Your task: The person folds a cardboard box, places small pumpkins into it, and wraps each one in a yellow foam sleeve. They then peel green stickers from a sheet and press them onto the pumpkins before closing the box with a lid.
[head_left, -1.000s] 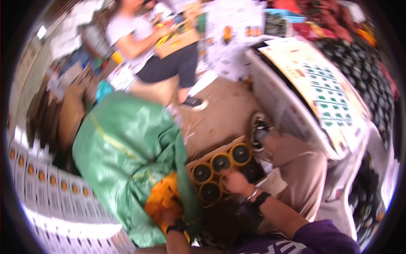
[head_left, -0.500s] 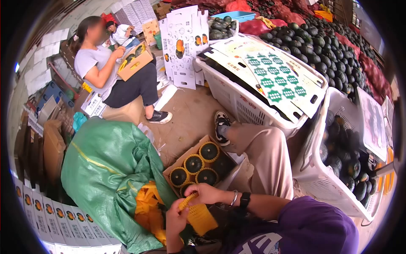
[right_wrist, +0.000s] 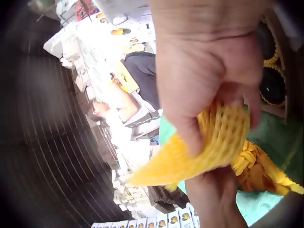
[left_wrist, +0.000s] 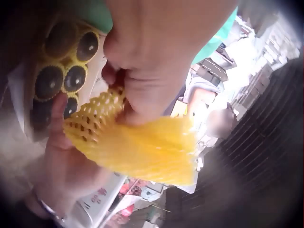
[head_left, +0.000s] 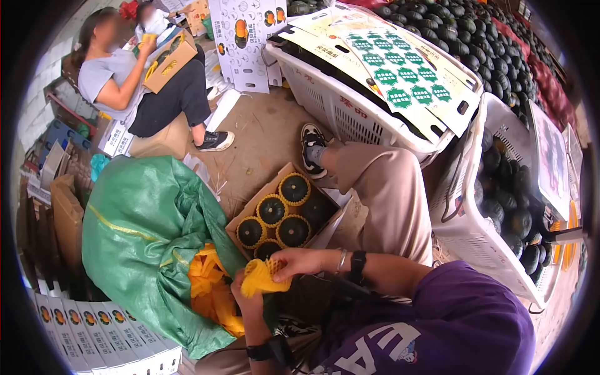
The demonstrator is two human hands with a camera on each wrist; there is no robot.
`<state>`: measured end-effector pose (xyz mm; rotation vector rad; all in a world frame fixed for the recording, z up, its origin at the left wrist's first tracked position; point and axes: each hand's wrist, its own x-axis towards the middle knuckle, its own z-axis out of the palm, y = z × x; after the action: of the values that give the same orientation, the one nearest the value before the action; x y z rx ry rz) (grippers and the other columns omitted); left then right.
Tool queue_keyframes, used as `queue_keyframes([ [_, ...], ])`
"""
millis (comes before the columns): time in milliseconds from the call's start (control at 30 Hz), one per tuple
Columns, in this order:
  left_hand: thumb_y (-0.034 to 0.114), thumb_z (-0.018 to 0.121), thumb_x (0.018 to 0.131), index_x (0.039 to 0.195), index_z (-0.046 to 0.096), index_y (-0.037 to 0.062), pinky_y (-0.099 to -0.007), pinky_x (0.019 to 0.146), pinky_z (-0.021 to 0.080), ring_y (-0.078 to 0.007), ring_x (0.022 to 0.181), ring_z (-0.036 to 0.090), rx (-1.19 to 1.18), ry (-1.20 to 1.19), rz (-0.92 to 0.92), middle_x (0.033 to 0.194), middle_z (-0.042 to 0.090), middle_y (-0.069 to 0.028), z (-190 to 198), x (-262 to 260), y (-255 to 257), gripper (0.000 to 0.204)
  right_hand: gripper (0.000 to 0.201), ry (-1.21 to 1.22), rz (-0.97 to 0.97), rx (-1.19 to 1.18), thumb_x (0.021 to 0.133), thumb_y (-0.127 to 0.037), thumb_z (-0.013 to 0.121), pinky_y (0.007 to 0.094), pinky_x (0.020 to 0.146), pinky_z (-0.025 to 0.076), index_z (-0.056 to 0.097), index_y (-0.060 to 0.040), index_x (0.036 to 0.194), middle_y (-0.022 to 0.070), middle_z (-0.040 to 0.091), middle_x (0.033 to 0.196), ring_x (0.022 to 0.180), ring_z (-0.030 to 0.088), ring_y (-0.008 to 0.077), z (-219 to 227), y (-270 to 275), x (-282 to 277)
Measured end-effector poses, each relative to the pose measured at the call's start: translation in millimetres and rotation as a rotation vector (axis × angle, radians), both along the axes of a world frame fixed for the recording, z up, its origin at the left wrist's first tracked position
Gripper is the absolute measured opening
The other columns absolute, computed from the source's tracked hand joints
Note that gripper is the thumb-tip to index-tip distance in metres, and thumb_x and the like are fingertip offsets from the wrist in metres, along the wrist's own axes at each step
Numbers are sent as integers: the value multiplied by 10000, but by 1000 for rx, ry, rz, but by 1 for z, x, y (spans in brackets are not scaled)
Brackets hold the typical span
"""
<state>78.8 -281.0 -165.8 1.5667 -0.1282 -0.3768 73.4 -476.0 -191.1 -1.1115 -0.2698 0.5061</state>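
Both hands meet low in the head view, at about 6 o'clock, on 1 yellow foam net sleeve. The left hand grips its lower edge with curled fingers, and the right hand pinches its upper edge between thumb and fingers. In the left wrist view the sleeve is stretched between them. At 8 o'clock of the hands, a green sack lies open with more yellow sleeves spilling from its mouth. Just beyond the hands, at 12 o'clock, an open cardboard box holds dark squashes, 5 of them ringed in yellow netting. Farther off at 2 o'clock, 2 white crates stand. At 10 o'clock, far back, a seated person holds another box.
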Motion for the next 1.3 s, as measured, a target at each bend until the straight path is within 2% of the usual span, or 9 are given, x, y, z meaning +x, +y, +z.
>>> queue_keyframes([
  [67, -7, 624, 796, 972, 608, 22, -272, 793, 453, -136, 906, 573, 1063, -290, 229, 1034, 595, -32, -14, 9, 11, 179, 236, -320, -353, -943, 703, -84, 701, 361, 705, 487, 567, -37, 891, 129, 622, 825, 835, 625, 286, -4, -3, 15],
  [133, -1, 599, 808, 1015, 593, 14, -310, 857, 443, -198, 993, 568, 1039, -129, 212, 1101, 578, -84, -32, 13, 9, 208, 262, -379, -495, -914, 642, -88, 667, 404, 681, 484, 563, -47, 879, 166, 607, 810, 806, 608, 360, -27, -6, 30],
  [233, 56, 548, 804, 1111, 555, -23, -310, 834, 468, -211, 904, 612, -435, 466, 15, 982, 627, -85, -46, 8, -12, 317, 298, -635, -155, -1078, 669, -204, 649, 421, 689, 493, 634, -75, 937, 170, 643, 829, 815, 617, 359, -61, 0, 44],
  [300, 47, 540, 812, 1098, 552, -33, -306, 819, 474, -200, 909, 610, -272, 389, 93, 1011, 619, -92, -54, 16, -13, 297, 234, -694, 224, -1047, 702, -243, 640, 400, 747, 501, 680, -55, 835, 164, 659, 818, 829, 635, 339, -79, -19, 76],
  [733, 53, 540, 816, 1146, 512, -13, -311, 790, 485, -190, 930, 598, 83, 206, 70, 1023, 596, -92, -72, 31, 5, 338, 588, -336, 29, -2009, 674, -336, 705, 529, 858, 361, 512, -226, 1218, 218, 488, 1126, 1065, 454, 404, -100, -49, 84],
  [933, 238, 679, 798, 1285, 382, 64, -382, 924, 460, -241, 1103, 535, -406, 297, 63, 1158, 534, -89, -48, 28, -12, 597, 717, -792, -202, -1173, 631, -288, 778, 422, 820, 478, 486, -186, 1278, 204, 473, 1170, 1079, 475, 355, 43, 9, 34],
  [1067, 151, 703, 738, 1302, 385, 54, -423, 951, 444, -290, 1123, 527, -836, 379, 25, 1231, 511, -130, -1, 10, -7, 655, 459, 648, -165, 189, 909, -367, 517, 362, 877, 474, 500, -73, 1262, 91, 574, 1193, 1021, 574, 187, -6, -29, 41],
  [1200, 176, 710, 717, 1337, 356, 48, -433, 981, 410, -282, 1154, 509, -968, 519, -66, 1239, 514, -123, -6, -13, -7, 725, 210, 684, -39, 423, 944, -193, 461, 322, 809, 471, 589, -61, 1045, 47, 622, 1032, 916, 584, 169, 0, 20, 3],
  [1300, 66, 671, 754, 1339, 350, 50, -407, 972, 417, -263, 1144, 515, -887, 486, -30, 1234, 516, -112, 6, -18, -3, 667, 176, 153, -417, -221, 930, -162, 511, 316, 720, 475, 595, -10, 901, 47, 630, 869, 790, 591, 163, -5, 5, 15],
])
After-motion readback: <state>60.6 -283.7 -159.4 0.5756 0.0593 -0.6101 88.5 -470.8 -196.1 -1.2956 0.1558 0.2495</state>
